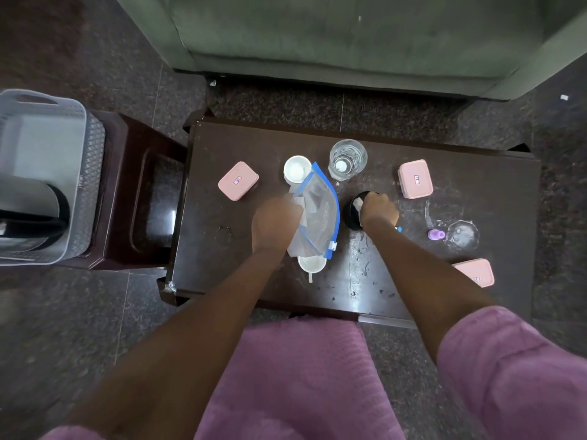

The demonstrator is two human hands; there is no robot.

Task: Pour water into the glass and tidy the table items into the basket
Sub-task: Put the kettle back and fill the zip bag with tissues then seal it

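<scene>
We see a grey-green sofa [349, 36] filling the top of the view, its dark base standing on a speckled dark stone floor [79, 312] crossed by thin pale seams. A small white scrap [564, 97] lies on that floor off to the right of the sofa's corner, and another pale scrap [212, 83] sits by the sofa's foot. We also see pink textured fabric [292, 382] of the person's clothing across the bottom.

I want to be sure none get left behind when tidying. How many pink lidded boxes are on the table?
3. One pink box sits at the table's left, one at the far right beyond the right hand, one at the near right edge. More may be hidden under the arms.
</scene>
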